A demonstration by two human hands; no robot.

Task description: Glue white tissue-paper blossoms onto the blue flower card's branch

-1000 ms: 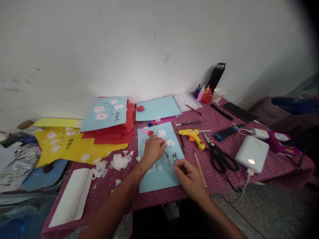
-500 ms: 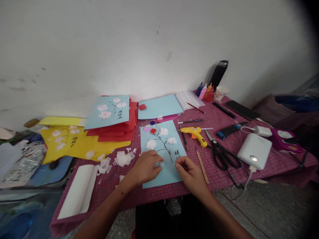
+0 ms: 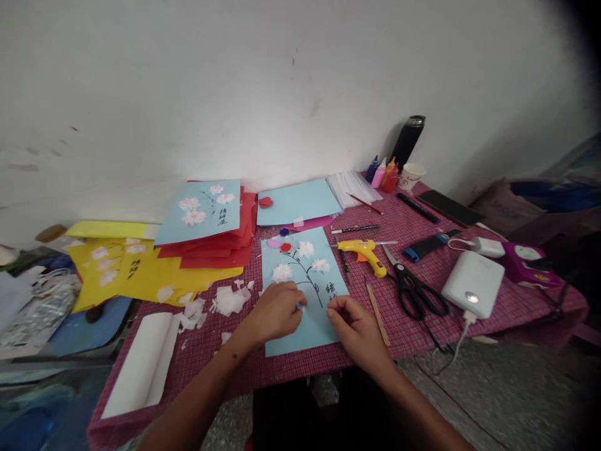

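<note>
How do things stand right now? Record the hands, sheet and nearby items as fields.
Left hand: over the lower left of the light blue sheet, fingers curled; grip unclear
Right hand: at the sheet's right edge beside black characters, fingers curled; grip unclear
On sheet: black stem, three visible white paper flowers
Right of sheet: yellow glue gun, black-handled scissors
Left of sheet: white paper scraps

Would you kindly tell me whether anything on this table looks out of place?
The torn white paper scraps stand out: they lie scattered on the checked tablecloth, left of the nearest blue card, looking untidy. I see nothing clearly spilled.
</note>
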